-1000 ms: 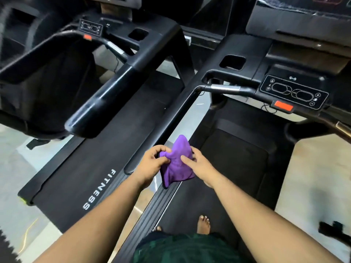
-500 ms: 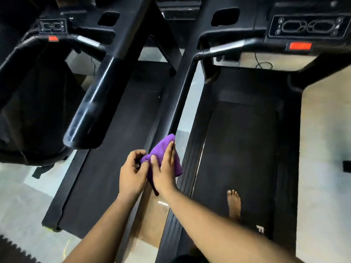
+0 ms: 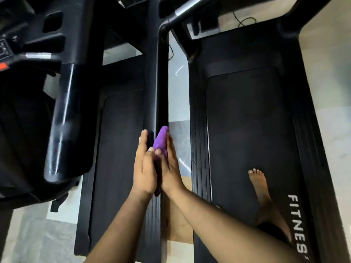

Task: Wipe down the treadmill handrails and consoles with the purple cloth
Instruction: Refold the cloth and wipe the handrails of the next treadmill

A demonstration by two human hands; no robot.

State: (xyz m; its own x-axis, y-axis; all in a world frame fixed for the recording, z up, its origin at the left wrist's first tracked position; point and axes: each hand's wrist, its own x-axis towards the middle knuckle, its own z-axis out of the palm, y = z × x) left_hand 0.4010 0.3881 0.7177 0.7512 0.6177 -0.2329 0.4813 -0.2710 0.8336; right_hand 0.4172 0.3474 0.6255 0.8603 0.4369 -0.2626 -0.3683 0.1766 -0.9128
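Note:
The purple cloth [image 3: 161,142] is folded narrow and pressed between my two palms at the near end of a black treadmill handrail [image 3: 156,78]. My left hand [image 3: 144,166] lies flat against the cloth's left side with straight fingers. My right hand [image 3: 171,168] presses its right side, fingers straight too. The handrail runs away from my hands up to a bend with a silver section [image 3: 187,8]. The neighbouring treadmill's thick glossy handrail [image 3: 62,120] is at the left, below its console [image 3: 5,48] with an orange tab.
I stand on the right treadmill's belt [image 3: 245,130], my bare foot [image 3: 259,185] on it. The left treadmill's belt [image 3: 121,149] lies beside it, a strip of pale floor [image 3: 179,103] between them. A cable [image 3: 245,20] lies on the floor ahead.
My head tilted further down, so the consoles slid out of the top. My left hand went from pinching the cloth to flat, and both palms now press it together.

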